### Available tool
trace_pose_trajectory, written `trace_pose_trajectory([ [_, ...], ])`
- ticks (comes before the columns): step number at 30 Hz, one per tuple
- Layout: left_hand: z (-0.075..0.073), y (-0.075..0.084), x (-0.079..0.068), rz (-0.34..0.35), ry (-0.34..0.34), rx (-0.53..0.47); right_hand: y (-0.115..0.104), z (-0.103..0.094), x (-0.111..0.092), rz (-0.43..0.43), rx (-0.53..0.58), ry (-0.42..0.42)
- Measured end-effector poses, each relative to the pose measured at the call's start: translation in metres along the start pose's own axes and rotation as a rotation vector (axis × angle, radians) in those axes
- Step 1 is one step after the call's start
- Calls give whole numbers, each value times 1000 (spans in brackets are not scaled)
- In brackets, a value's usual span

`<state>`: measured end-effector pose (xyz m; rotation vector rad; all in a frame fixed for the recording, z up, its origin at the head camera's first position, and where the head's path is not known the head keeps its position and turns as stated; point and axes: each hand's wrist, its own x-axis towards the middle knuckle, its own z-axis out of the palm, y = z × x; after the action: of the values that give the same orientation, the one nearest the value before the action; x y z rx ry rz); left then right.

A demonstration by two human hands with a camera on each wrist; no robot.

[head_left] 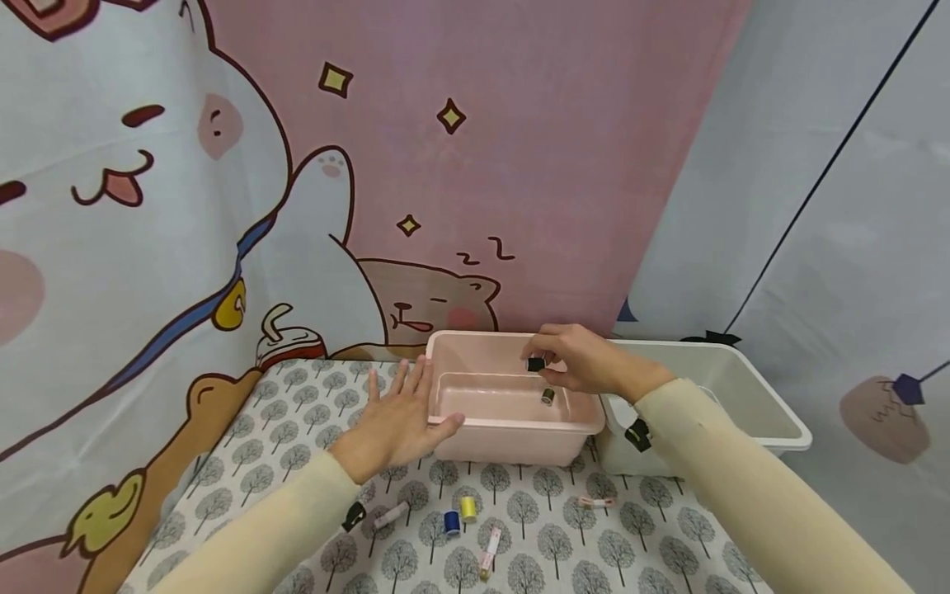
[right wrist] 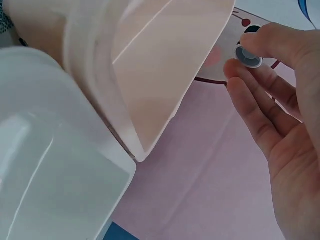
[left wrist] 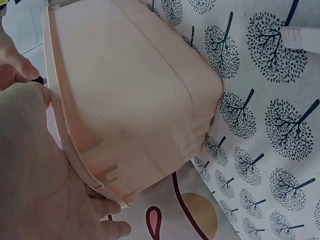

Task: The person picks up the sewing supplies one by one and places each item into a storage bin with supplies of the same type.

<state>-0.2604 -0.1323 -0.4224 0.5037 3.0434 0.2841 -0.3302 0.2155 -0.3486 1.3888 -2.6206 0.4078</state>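
My right hand (head_left: 575,359) pinches a small black thread spool (head_left: 535,364) above the right part of a pink plastic bin (head_left: 490,445). In the right wrist view, the spool's pale round end (right wrist: 248,56) shows between thumb and fingertips. A dark olive spool (head_left: 547,396) lies inside the bin at its right. My left hand (head_left: 393,429) rests at the bin's left rim, its fingers spread and straight. The left wrist view shows that hand (left wrist: 45,165) against the rim (left wrist: 65,125); part of its fingers is hidden behind the rim.
A whitish bin (head_left: 772,396) adjoins the pink one on the right. On the tree-print cloth lie a blue spool (head_left: 452,523), a yellow spool (head_left: 468,509), a pale pinkish piece (head_left: 391,516) and two slim pink-and-white pieces (head_left: 491,551). A cartoon-print curtain (head_left: 557,165) hangs behind.
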Motion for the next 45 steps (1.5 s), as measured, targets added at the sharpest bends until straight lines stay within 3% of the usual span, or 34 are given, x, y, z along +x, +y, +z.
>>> trace_pose_trajectory([
  [10, -4, -3, -1, -3, 11, -34, 21, 2, 26, 7, 22, -27],
  [15, -1, -4, -3, 0, -2, -49, 31, 8, 29, 6, 13, -40],
  [26, 1, -1, -1, 11, -10, -32, 52, 17, 36, 120, 33, -122],
  [34, -3, -3, 0, -3, -25, -29, 59, 18, 44, 125, 37, -123],
  [42, -2, -4, 0, -10, -34, -32, 56, 13, 39, 297, -47, -187],
  [45, -3, -3, 0, -6, -33, -32, 55, 11, 38, 306, -81, -179],
])
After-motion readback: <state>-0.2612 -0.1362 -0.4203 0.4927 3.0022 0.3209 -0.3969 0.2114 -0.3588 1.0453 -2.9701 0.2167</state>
